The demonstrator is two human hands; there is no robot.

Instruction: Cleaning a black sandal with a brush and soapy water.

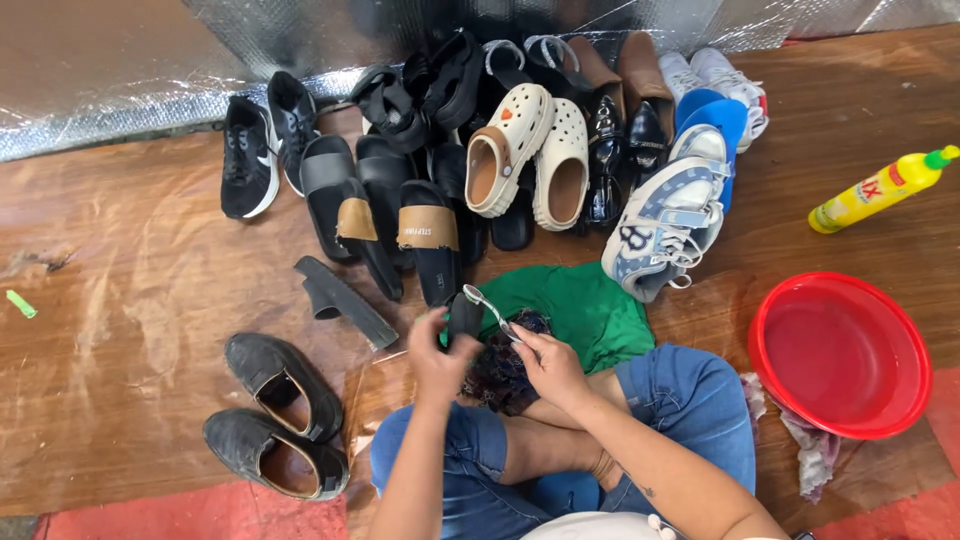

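Nearest me: my knees in blue jeans [690,400], crossed on the wooden floor [130,330]. Left hand [438,352] is closed round a small black shoe [463,318], held up over my lap. Right hand [548,368] pinches a thin silvery-handled brush [490,308], tip against the shoe. A dark patterned cloth [500,375] lies on my lap under both hands, a green cloth [585,305] just beyond it.

Around: black leather shoes [275,415], a pair, on the floor at my left. A loose dark insole [345,300] near them. Beyond the hands a heap of footwear blocks the way to the foil-covered wall [300,40]: black slides [400,215] with tan bands, cream clogs [530,150], black sneakers [262,140] on the left, white-and-blue sandal [665,225] on the right, brown boots at the back.

To my right a round red basin [840,350], a rag [815,450] tucked partly under it. Yellow squeeze bottle [880,188] with green cap and a red label lies on its side, well apart from the hands. Small green scrap [20,303] at far left.
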